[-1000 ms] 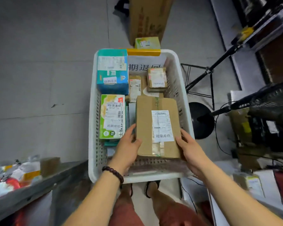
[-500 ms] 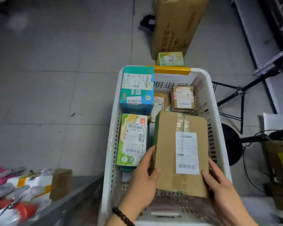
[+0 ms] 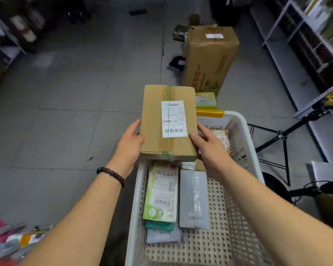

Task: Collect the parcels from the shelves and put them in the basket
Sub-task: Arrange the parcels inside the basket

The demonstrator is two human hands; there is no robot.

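Observation:
A brown cardboard parcel with a white label and green tape hangs above the far left part of the white perforated basket. My left hand grips its left edge and my right hand grips its right edge. Inside the basket lie a green-and-white parcel, a grey parcel and a teal packet on a grey bag. More parcels at the basket's far end are partly hidden behind the lifted box and my right hand.
A tall brown carton stands on the tiled floor beyond the basket, with a small green box in front of it. Metal shelving runs along the right, a black tripod beside the basket. Packets lie on a surface at bottom left.
Both hands have lifted the brown parcel from the near right of the basket up and toward its far left side. The view has tilted up, showing more floor and shelving.

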